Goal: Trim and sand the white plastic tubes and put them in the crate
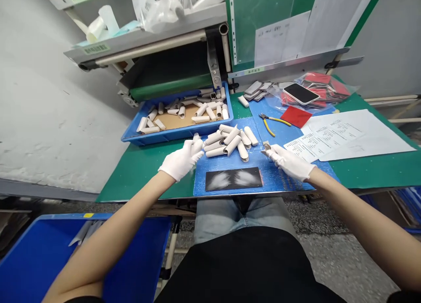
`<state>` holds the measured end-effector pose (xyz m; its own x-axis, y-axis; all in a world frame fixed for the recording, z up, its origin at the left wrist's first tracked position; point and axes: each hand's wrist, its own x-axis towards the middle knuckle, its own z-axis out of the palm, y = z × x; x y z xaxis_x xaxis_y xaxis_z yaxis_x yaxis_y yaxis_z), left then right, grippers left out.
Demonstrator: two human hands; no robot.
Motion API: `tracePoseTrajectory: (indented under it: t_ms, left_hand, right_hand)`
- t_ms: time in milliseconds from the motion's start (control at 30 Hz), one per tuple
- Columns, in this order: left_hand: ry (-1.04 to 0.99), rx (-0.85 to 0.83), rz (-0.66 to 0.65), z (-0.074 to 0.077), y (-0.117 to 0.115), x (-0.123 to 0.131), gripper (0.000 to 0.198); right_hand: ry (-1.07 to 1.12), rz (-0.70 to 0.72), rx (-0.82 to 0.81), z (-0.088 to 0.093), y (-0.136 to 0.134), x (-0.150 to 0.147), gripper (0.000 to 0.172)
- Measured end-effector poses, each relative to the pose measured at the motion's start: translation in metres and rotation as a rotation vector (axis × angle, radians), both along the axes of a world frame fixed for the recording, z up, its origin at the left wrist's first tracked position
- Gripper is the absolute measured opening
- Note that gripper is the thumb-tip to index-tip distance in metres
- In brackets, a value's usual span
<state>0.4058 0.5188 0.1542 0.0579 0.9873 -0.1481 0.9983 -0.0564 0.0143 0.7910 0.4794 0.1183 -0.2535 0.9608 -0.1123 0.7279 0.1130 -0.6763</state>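
The gloved left hand (180,160) has its fingers closed and pointing toward a short white roll (196,138), which stands up from the fingertips, apparently gripped. The gloved right hand (289,162) pinches a small tan-and-metal piece (266,145) between its fingertips; what the piece is, is too small to tell. Between the hands, a loose pile of curled white rolls (228,140) lies on a blue mat (213,176), just beyond a black printed card (233,179). More rolls fill a blue tray (177,134) on the far side. To the right are yellow-handled pliers (269,121), a red square (296,116), a black phone (301,93) and printed papers (342,138), all on a green bench mat (141,171).
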Motion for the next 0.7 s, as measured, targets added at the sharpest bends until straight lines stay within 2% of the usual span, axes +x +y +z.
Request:
tracePoseTrajectory:
  t_ms: [33,133,233,300,400,467,600,700]
  left_hand:
    - [0.013,-0.014,-0.061,-0.005,-0.012,0.000,0.064]
    - [0.052,-0.009,-0.316,-0.019,-0.042,0.006,0.042]
    - [0.088,-0.023,-0.492,-0.030,-0.055,0.020,0.039]
    - [0.119,-0.050,-0.563,-0.032,-0.053,0.032,0.045]
    - [0.177,-0.062,-0.663,-0.026,-0.041,0.045,0.054]
    - [0.210,-0.104,-0.713,-0.017,-0.033,0.046,0.055]
    - [0.262,-0.221,-0.756,0.000,-0.026,0.045,0.046]
    - [0.257,-0.202,-0.768,0.004,-0.028,0.046,0.048]
  right_hand:
    - [-0.041,0.009,-0.016,-0.003,-0.008,-0.002,0.046]
    - [-0.241,0.044,-0.061,-0.006,-0.030,-0.010,0.028]
    - [-0.470,0.099,-0.051,-0.002,-0.044,-0.026,0.032]
    - [-0.567,0.168,0.047,0.005,-0.046,-0.040,0.040]
    - [-0.686,0.334,0.172,0.017,-0.037,-0.061,0.050]
    - [-0.771,0.428,0.147,0.025,-0.029,-0.068,0.051]
    - [-0.831,0.471,0.082,0.040,-0.019,-0.073,0.044]
    - [-0.817,0.490,0.082,0.049,-0.014,-0.081,0.045]
